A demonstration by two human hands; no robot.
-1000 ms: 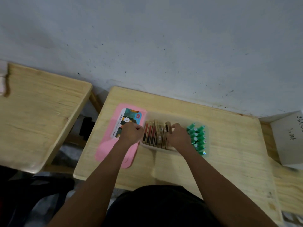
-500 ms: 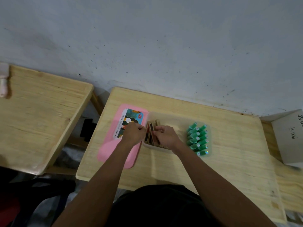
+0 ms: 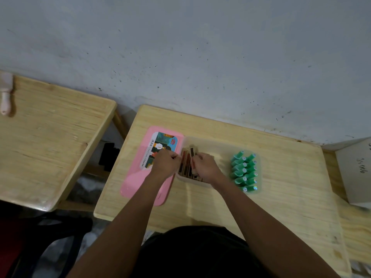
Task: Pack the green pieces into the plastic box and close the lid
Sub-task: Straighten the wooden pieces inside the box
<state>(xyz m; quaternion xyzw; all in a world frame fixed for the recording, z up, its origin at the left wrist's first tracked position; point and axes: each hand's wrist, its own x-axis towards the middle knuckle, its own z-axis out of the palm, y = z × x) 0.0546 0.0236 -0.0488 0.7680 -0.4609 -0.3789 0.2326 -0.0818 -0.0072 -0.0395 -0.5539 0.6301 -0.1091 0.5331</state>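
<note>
- Near rim of the plastic box [image 3: 200,183] partly covered by the right hand [image 3: 206,167]; brown pieces [image 3: 187,162] under that hand hidden.
- Lower part of the label on the pink lid [image 3: 140,183] masked by the left hand [image 3: 165,164]; print too small to read.
- Fingertips of both hands curled out of sight; grip impossible to tell.
- White box [image 3: 355,173] cut off at the right edge.
- Pale pink object [image 3: 6,93] cropped at the left edge, blurred.
- Dark object [image 3: 109,159] between the tables unidentifiable.
</note>
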